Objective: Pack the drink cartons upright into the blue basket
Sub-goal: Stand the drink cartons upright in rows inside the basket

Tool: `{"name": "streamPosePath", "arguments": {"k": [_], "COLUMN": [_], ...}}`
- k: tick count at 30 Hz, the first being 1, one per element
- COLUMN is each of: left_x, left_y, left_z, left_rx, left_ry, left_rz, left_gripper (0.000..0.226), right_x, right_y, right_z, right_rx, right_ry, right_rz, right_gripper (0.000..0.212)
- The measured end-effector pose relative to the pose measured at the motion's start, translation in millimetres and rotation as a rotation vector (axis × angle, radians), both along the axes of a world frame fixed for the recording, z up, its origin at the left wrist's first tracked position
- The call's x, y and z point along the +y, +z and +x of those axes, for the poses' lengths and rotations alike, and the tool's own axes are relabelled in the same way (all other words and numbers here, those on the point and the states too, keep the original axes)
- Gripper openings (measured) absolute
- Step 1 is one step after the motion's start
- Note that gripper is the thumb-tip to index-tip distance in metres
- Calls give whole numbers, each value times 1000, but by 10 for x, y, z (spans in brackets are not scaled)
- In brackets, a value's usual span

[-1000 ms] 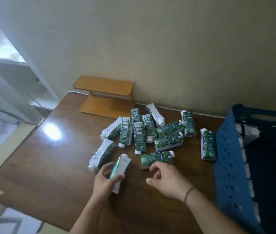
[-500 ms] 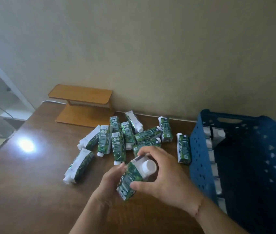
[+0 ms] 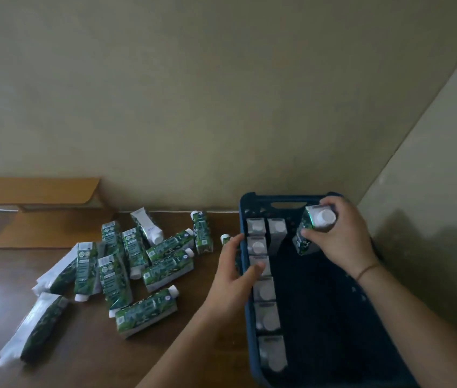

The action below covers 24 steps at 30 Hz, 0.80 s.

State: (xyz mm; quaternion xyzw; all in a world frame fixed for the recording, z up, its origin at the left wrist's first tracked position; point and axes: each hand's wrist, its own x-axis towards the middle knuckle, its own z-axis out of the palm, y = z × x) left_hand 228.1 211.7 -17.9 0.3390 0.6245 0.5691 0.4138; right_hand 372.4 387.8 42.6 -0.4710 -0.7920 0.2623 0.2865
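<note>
The blue basket (image 3: 249, 326) stands at the right on the brown table. Several upright cartons (image 3: 265, 289) line its left wall, with one more (image 3: 277, 231) beside them at the far end. My right hand (image 3: 345, 233) holds a green and white carton (image 3: 312, 228) with a white cap, tilted, over the basket's far end. My left hand (image 3: 233, 278) rests on the basket's left rim, fingers spread over it. Several more cartons (image 3: 149, 264) lie on their sides in a loose pile on the table to the left.
A small wooden shelf stand (image 3: 42, 208) sits against the wall at the back left. A beige wall runs behind the table and meets a side wall right of the basket. One carton (image 3: 37, 329) lies apart near the table's left front.
My right hand has carried the carton from in front of me over to the basket's far end. My left hand let go of it and moved to the basket's left rim. The view swung right.
</note>
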Motion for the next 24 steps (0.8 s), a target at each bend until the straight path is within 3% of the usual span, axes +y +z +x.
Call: {"name": "streamPosePath", "arguments": {"k": [3, 5, 14, 18, 21, 24], "left_x": [106, 118, 150, 136, 17, -207], "left_y": [-77, -117, -208, -200, -244, -503], "left_z": [81, 75, 157, 119, 31, -206], "left_rx": [120, 94, -52, -81, 108, 316], "left_ry": [44, 49, 121, 89, 50, 246], "left_rz": [12, 11, 77, 60, 48, -18], "left_gripper": [61, 64, 69, 67, 61, 50], "right_x": [318, 414, 546, 532, 540, 456], "right_y": [-448, -665, -1226, -1293, -1258, -1097], "right_z": [-92, -150, -283, -166, -160, -200], "right_rx": [-186, -216, 16, -4, -51, -144], "right_ry": [13, -9, -29, 37, 49, -38], "right_rz": [-25, -52, -175, -283, -249, -7], "right_gripper": [62, 62, 64, 69, 74, 66]}}
